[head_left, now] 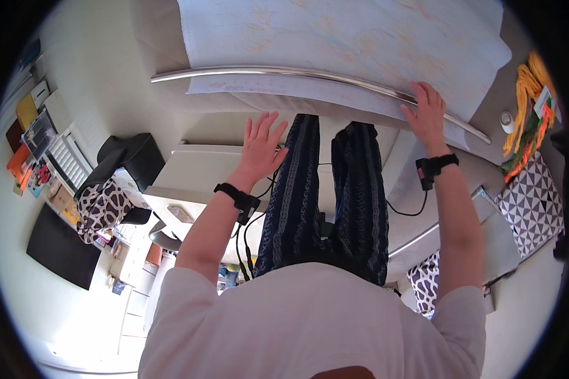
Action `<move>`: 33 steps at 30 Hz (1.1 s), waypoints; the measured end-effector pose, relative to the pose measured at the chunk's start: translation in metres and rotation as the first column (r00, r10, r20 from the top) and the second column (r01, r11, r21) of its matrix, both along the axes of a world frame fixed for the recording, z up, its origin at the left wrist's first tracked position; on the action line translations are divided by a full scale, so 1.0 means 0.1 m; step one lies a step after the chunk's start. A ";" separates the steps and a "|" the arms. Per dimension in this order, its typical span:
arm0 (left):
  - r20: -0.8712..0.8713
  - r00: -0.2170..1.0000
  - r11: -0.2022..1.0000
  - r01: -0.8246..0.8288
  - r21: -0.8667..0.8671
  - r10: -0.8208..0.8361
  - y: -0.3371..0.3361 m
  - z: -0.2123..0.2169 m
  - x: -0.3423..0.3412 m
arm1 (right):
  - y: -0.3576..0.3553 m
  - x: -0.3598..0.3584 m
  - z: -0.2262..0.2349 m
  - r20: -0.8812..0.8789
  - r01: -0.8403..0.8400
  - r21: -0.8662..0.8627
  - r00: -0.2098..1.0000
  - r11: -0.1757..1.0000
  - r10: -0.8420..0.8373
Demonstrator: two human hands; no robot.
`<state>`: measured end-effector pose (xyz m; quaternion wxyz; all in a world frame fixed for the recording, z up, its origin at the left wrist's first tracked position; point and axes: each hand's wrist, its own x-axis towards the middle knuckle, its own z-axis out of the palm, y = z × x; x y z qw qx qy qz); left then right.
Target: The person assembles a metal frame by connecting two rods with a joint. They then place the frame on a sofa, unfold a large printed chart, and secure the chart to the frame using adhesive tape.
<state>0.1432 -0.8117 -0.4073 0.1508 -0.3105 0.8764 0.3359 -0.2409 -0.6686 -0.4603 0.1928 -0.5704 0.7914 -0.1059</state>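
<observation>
A long shiny metal rod (284, 71) lies across the near part of a pale blue cloth (335, 38), which carries faint orange and pink printed patterns. A strip of the cloth shows on the near side of the rod. My right hand (430, 123) rests over the rod toward its right end, fingers stretched out on the cloth and thumb pointing left. Nearer to me, my left hand (262, 148) hovers off the surface with its fingers spread and nothing in it. Both wrists wear black straps with small cabled boxes.
Right of the cloth lie bundles of orange, yellow and green thread (526, 114) beside a small white cylinder (506, 122). A triangle-patterned cushion (532, 205) is on the right. At left stand a black chair (133, 164) and a cluttered desk. Cables hang from both wrists.
</observation>
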 end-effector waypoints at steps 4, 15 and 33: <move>0.185 0.982 0.906 -0.121 0.406 0.048 0.17 0.01 0.45 | 0.56 0.26 0.35 0.119 -0.066 0.052 0.991 0.996 0.059; 0.627 0.714 0.263 -0.569 0.779 -0.312 0.67 0.40 1.27 | 2.30 0.91 1.18 0.648 -0.745 0.654 0.464 0.129 -0.604; 0.770 0.617 0.273 -0.721 0.637 -0.166 1.57 1.22 1.51 | 3.97 0.32 0.82 0.423 -0.173 0.889 0.660 0.423 -0.620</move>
